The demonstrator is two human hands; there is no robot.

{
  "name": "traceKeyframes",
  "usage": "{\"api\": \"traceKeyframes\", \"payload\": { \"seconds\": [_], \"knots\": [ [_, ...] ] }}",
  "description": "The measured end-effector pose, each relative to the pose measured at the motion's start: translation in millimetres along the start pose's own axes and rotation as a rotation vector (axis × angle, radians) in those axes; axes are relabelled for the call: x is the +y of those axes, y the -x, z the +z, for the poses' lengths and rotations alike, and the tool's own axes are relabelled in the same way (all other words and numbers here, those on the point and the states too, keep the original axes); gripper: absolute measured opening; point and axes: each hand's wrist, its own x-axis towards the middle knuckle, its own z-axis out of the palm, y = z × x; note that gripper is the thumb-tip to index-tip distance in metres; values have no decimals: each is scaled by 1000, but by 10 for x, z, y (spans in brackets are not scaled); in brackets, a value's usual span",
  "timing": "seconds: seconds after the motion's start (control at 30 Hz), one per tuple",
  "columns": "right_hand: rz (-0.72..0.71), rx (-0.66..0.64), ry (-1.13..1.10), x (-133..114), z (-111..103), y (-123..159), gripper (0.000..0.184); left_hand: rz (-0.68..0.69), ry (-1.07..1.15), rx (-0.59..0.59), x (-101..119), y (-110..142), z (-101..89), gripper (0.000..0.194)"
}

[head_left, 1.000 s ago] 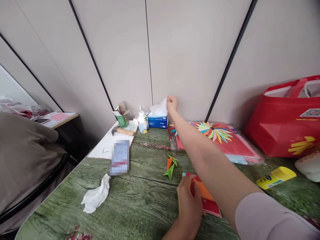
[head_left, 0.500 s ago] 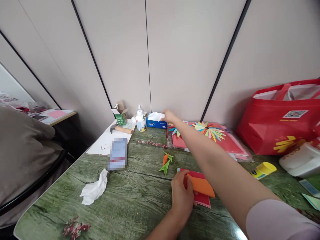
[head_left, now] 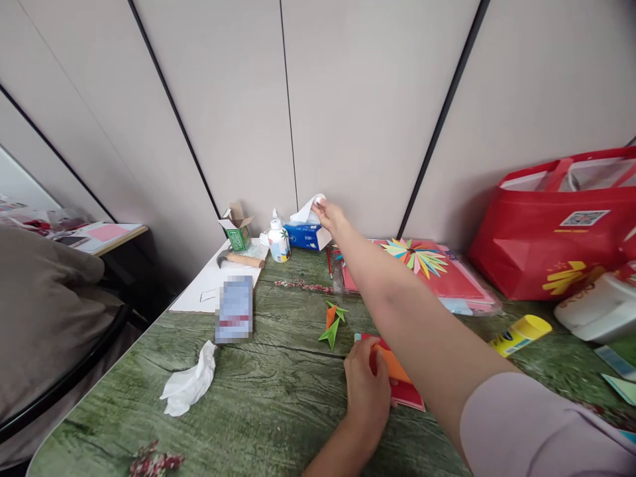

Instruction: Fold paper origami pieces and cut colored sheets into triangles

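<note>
My right hand (head_left: pixel 328 215) reaches to the back of the table and pinches a white tissue (head_left: pixel 307 211), which stands partly out of a blue tissue box (head_left: pixel 304 236). The box is tilted, its right end raised. Close to me, my left hand (head_left: pixel 366 384) is curled round the left end of a folded orange paper (head_left: pixel 392 364). Under it lies red paper (head_left: pixel 410 395). My right forearm hides part of both papers. Just beyond my left hand rests a small green and orange folded paper piece (head_left: pixel 332 324).
Left of the box stand a white bottle (head_left: pixel 279 242), a green carton (head_left: pixel 239 235) and a hammer (head_left: pixel 241 259). A crumpled tissue (head_left: pixel 189 382) lies at front left. To the right are a paper fan flower (head_left: pixel 415 257), a glue stick (head_left: pixel 521 334) and a red bag (head_left: pixel 551 232). A seated person (head_left: pixel 44 311) is at left.
My right hand has lifted slightly, pulling the tissue up higher, and the box has tipped with it. My left hand stays on the orange paper.
</note>
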Motion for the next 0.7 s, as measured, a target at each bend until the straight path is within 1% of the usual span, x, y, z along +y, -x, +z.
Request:
{"api": "traceKeyframes", "payload": {
  "seconds": [0.07,0.17,0.3,0.4,0.53,0.63,0.7],
  "knots": [
    [-18,-15,-80,-34,-11,23,5,3,2,-3,-12,-2,4,19],
    [-7,-61,-138,-74,3,45,9,7,14,-13,-34,1,13,20],
    [10,-86,-155,-108,-8,80,13,-4,21,-13,-49,10,22,22],
    [-5,-106,-153,-156,-21,113,8,-4,39,-15,-52,10,22,22],
    [-57,-129,-141,-315,87,140,8,16,48,-19,-49,4,11,22],
    [-158,-79,-13,-463,163,217,7,18,37,-13,-40,0,0,23],
    [-275,-28,199,-533,113,368,8,12,40,-8,-35,-4,-5,23]
  ]
}}
